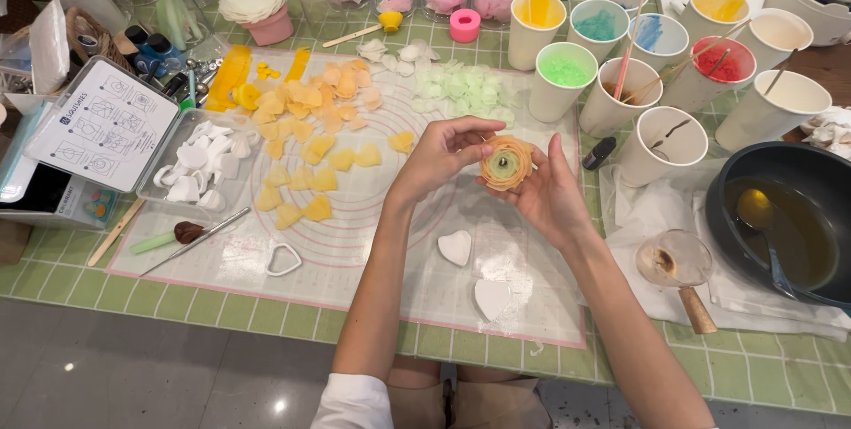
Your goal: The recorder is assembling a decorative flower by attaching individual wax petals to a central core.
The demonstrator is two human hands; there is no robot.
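Note:
An orange, layered wax flower (506, 163) with a small dark centre sits between both my hands, above a translucent silicone mat (372, 243). My right hand (550, 191) cups it from the right and below. My left hand (441, 156) curls around its left side, fingertips on the top petals. Loose yellow and orange wax petals (306, 163) lie spread on the mat to the left. Pale green petals (461, 88) lie behind my hands. Two white heart-shaped pieces (456, 246) rest on the mat just below my hands.
Several paper cups (565, 79) of coloured wax with stirring sticks stand at the back right. A dark pot (789, 216) of melted wax with a spoon sits far right, a small ladle (678, 265) beside it. A clear tray (199, 167) of white moulds, tools and a heart cutter (284, 259) lie left.

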